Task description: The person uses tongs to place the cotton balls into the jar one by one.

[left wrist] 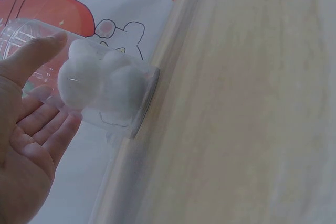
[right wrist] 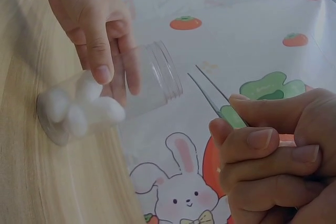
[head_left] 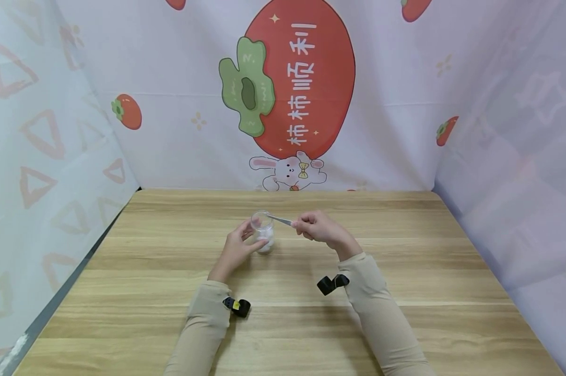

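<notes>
A clear, lidless jar (head_left: pixel 264 228) stands upright on the wooden table. Several white cotton balls (right wrist: pixel 109 110) lie in its lower part. My left hand (head_left: pixel 236 250) holds the jar from its left side, thumb on the near face and fingers round the far side. Thin metal tweezers (head_left: pixel 281 220) are pinched in my right hand (head_left: pixel 318 228), between thumb and forefinger. Their tips are slightly apart, with nothing between them, just above the jar's open mouth. The right wrist view shows a green patch on the tweezers' arms.
The wooden table (head_left: pixel 283 334) reaches back to a white backdrop (head_left: pixel 170 141) printed with persimmons and a rabbit. Similar cloth hangs at the left and right sides. A small black camera (head_left: pixel 332 284) is strapped on each wrist.
</notes>
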Tool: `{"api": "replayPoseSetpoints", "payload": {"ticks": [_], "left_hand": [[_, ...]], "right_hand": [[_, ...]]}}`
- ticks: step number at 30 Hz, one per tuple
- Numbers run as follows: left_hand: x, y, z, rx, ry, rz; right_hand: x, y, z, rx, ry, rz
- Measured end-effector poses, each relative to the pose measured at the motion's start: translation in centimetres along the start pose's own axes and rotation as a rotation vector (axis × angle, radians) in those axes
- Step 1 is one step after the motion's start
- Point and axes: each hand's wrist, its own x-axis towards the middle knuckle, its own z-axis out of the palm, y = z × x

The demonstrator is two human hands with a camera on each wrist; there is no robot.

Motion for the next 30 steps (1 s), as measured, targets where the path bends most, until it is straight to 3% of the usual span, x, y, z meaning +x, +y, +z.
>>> {"api": "replayPoseSetpoints", "payload": {"ticks": [5,11,30], "left_hand": [[-0.1,0.1,0.0,0.007,0.012,0.028],[-0.1,0.1,0.0,0.004,0.004,0.013],[0.0,0.1,0.0,-0.005,-0.001,0.019]], "right_hand": [[-0.2,0.0,0.0,0.064,0.01,0.026],[-0.3,0.3,0.0,0.107,0.017,0.082],[-1.5,1.7,0.3,0.25,0.066,0.147]]}}
